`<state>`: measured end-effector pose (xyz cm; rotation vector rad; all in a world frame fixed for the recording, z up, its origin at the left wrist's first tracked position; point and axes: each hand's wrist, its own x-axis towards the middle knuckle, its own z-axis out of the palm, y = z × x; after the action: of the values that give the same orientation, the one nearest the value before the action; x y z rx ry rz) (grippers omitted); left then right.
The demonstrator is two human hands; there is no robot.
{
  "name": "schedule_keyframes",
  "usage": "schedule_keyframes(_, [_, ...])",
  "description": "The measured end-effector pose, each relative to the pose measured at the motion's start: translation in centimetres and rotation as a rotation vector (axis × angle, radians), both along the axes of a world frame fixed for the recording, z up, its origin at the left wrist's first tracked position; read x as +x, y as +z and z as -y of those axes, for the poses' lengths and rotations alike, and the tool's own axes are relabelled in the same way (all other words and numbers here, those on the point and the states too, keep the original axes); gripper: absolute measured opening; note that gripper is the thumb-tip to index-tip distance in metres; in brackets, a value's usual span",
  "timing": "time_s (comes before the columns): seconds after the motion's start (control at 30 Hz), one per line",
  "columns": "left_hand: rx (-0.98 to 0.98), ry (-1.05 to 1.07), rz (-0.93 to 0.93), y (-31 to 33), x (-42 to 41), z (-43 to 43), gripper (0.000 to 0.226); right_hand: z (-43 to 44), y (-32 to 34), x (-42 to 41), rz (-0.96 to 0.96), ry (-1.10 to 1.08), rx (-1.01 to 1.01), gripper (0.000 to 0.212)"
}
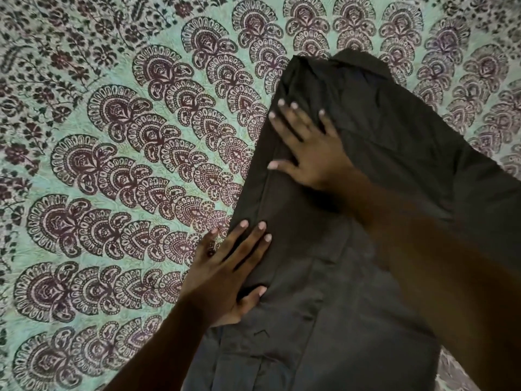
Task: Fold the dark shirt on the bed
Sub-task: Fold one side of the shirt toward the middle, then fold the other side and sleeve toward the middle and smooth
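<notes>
The dark shirt (375, 131) lies spread on the bed, running from the upper middle down to the bottom edge, with its left side folded inward along a long crease. My right hand (307, 148) rests flat on the upper folded part, fingers spread. My left hand (231, 275) lies at the shirt's left edge lower down, fingers on the folded fabric and thumb touching the cloth, palm partly on the bedcover. Whether the left hand pinches the edge is unclear. A pocket and button placket show near the bottom.
The bedcover (112, 165) is pale green with dark maroon peacock-feather and floral print, filling the whole left and top of view. A strip of it shows at the bottom right beside my right forearm.
</notes>
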<state>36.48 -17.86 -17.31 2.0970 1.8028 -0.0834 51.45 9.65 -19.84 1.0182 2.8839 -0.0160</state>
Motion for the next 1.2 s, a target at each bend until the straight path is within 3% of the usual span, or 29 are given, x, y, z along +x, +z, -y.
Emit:
schedule_keyframes(0.13, [-0.001,-0.001,-0.001,-0.1,0.0,0.0,0.09,-7.1,1.3,-1.2,0.039,-0.253,-0.114,0.089])
schedule_keyframes(0.23, [-0.007,-0.001,0.0,-0.1,-0.1,0.0,0.091,-7.7,2.5,-2.2,0.01,-0.355,-0.132,0.097])
schedule_keyframes(0.4, [0.014,0.007,0.02,-0.1,-0.2,-0.2,0.089,2.5,3.9,-1.1,-0.133,-0.206,-0.043,0.092])
schedule_keyframes(0.57, [0.047,0.0,0.0,-0.2,-0.2,0.0,0.088,12.5,2.1,4.9,0.007,-0.1,-0.119,0.081])
schedule_keyframes(0.67, [0.054,-0.002,-0.017,-0.3,-0.2,0.2,0.088,12.3,1.2,8.2,0.079,-0.225,-0.131,0.073])
schedule_keyframes(0.8, [0.057,-0.017,-0.051,0.1,0.1,0.5,0.089,12.0,2.3,9.6,0.022,-0.533,-0.157,0.073])
schedule_keyframes(0.93, [0.063,-0.023,-0.069,0.5,0.4,0.7,0.085,17.4,3.6,8.4,0.008,-0.372,-0.088,0.069])
schedule_keyframes(1.07, [0.223,-0.053,0.034,1.5,1.4,3.0,0.076,26.0,2.8,8.7,-0.012,-0.341,-0.154,0.065])
schedule_keyframes(1.2, [0.021,-0.275,0.033,1.5,1.2,6.3,0.108,33.8,2.6,10.2,0.029,-0.357,-0.229,0.066])
